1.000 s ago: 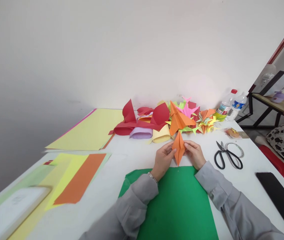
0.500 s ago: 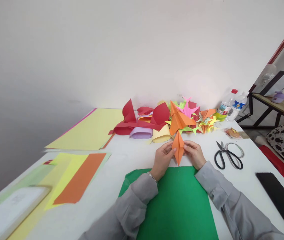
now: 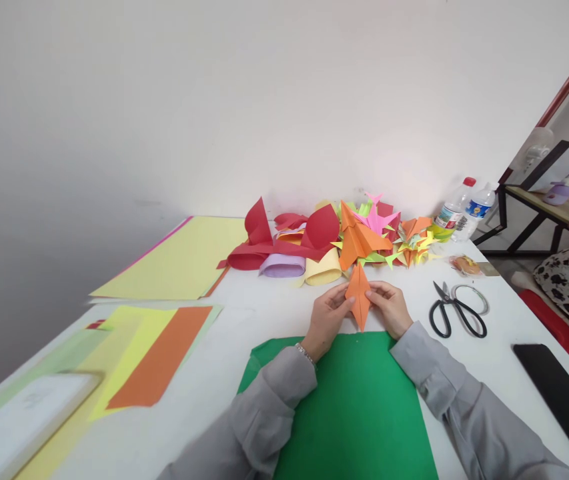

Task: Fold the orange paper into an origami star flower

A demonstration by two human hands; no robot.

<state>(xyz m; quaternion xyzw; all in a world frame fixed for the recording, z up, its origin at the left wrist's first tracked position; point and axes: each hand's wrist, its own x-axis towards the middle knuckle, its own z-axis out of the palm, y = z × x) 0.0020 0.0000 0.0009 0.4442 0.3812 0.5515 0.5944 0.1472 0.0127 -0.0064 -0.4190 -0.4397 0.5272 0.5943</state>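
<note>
The left hand (image 3: 327, 321) and the right hand (image 3: 389, 308) are holding a folded orange paper (image 3: 359, 297) between them. Each hand is pinching one side of it, with the thumb lying on the front and the other fingers curling close behind. Neither hand is opening wide. The orange paper is looking like a thin diamond, with one point going up and one point going down, and a crease is running along its middle. It is sitting just past the far edge of a big green sheet (image 3: 354, 407), which is lying flat on the white surface (image 3: 244, 373) under the arms. Behind the hands, a big orange paper plane (image 3: 359, 237) is resting by a pink paper shape (image 3: 377, 218), curly red paper (image 3: 259, 233), a purple paper roll (image 3: 283, 266) and a cream paper roll (image 3: 323, 270). Black-handled scissors (image 3: 448, 308) are lying to the right of the right hand, touching or nearly touching a thin ring (image 3: 487, 305). Over on the left, a white box (image 3: 29, 417) is resting on some colored sheets, near an orange strip (image 3: 161, 360).
</note>
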